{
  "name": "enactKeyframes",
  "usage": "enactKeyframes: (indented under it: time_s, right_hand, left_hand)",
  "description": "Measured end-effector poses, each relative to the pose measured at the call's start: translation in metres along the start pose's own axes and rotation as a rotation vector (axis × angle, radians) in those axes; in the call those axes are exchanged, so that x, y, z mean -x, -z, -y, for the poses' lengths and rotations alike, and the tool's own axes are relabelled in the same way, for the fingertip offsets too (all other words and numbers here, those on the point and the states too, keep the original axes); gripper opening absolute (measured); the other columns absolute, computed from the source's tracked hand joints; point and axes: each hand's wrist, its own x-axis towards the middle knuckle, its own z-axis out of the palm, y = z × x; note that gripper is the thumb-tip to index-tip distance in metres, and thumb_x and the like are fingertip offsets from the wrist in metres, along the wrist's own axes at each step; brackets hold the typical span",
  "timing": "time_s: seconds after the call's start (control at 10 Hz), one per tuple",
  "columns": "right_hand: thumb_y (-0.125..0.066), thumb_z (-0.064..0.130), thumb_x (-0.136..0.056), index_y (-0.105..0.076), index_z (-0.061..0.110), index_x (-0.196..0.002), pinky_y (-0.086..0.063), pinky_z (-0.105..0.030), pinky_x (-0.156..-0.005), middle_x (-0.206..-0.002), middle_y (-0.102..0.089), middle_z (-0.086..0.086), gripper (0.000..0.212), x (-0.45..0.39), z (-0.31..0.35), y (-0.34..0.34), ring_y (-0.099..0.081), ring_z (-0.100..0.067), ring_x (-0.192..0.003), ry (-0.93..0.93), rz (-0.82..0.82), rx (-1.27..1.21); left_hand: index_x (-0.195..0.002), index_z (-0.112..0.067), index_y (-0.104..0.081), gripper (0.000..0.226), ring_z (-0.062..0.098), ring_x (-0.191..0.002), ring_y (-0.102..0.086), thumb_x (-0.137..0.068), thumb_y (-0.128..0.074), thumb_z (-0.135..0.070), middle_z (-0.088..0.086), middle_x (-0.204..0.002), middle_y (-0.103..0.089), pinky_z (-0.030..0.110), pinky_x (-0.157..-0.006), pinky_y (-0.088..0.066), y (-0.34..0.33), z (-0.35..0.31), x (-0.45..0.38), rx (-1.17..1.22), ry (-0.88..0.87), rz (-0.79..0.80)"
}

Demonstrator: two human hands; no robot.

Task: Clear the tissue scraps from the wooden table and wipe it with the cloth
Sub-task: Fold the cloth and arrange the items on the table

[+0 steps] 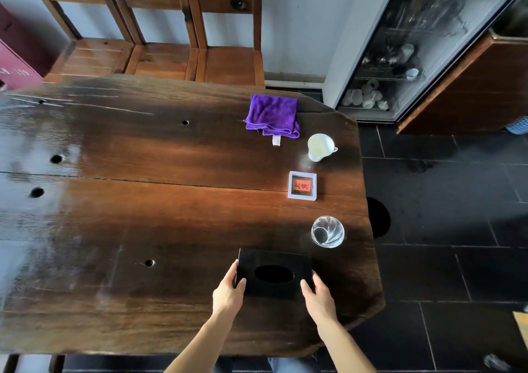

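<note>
Left hand [228,291]: clasps the left edge of the black rectangular tissue box with the oval opening [273,272], thumb on top, fingers down the side.
Right hand [317,294]: clasps the box's right near corner, thumb laid on the lid.
Grip: both hands closed on the box, which sits flat on the dark wooden table [143,201] between them.
Clear drinking glass [327,232]: just beyond the right hand's grip and a little to its right, upright, apart from the box.
Small white-framed square with a red label [302,185]: farther out from the grip, past the glass, lying flat.
White ceramic cup [320,146]: beyond the framed square, tilted on its side with the mouth facing the camera.
Folded purple cloth with a white tag [273,115]: farthest from the grip, at the table's far right corner, just left of the cup, untouched.
Tissue scraps: I cannot make out any on the table.
Wooden chairs [160,58]: across the table from the grip, against the wall.
</note>
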Motion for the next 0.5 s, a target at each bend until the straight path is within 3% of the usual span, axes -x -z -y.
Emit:
enactKeyframes:
  time_s: [0.4,0.5]
  right_hand:
    - [-0.055,0.038,-0.102,-0.042,0.026,-0.152,-0.038,-0.041,-0.113,-0.151,-0.050,-0.004,0.054,0.0022,-0.0012,-0.0021,-0.048,-0.028,-0.137,-0.062,0.005,-0.087]
    - [-0.061,0.038,-0.099,-0.048,0.023,-0.149,-0.040,-0.041,-0.113,-0.147,-0.055,-0.006,0.054,-0.0038,-0.0016,0.0041,-0.051,-0.027,-0.134,-0.073,0.009,-0.102]
  left_hand:
    - [-0.154,-0.038,-0.042,0.058,0.018,-0.134,-0.055,-0.102,-0.057,-0.018,-0.003,-0.146,-0.060,0.028,-0.110,-0.040,0.0060,-0.0001,-0.0030,-0.043,0.015,0.038]
    - [-0.154,-0.029,-0.045,0.055,0.021,-0.128,-0.059,-0.101,-0.054,-0.016,0.003,-0.142,-0.062,0.028,-0.104,-0.044,0.0068,-0.0040,-0.0060,-0.075,0.031,0.024]
